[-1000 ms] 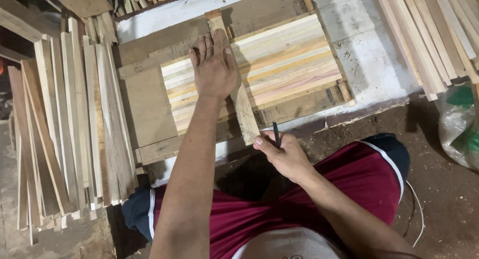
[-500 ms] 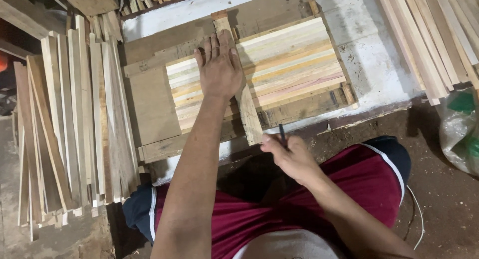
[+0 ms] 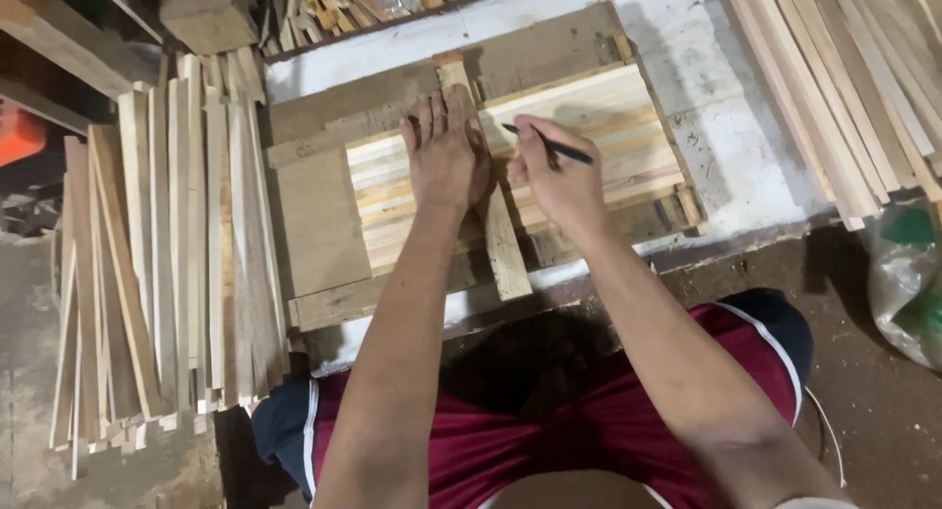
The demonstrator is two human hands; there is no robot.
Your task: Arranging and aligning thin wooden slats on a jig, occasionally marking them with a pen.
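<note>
At twelve o'clock from your knees, your left hand (image 3: 446, 156) presses flat, fingers spread, on the narrow pale wooden slat (image 3: 488, 190) crossing the striped wooden panel (image 3: 599, 136), while your right hand (image 3: 559, 180) pinches a thin black pencil (image 3: 549, 144) just beside it at three o'clock.

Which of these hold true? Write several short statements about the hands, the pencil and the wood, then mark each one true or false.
1. The left hand presses flat on a wooden strip laid across the slatted panel. True.
2. The right hand holds a hammer. False: it holds a dark pencil.
3. A pile of thin wooden strips lies at the left of the picture. True.
4. The person wears blue shorts. False: the shorts are dark red with white trim.
5. The pencil lies loose on the floor. False: it is held over the panel.
</note>
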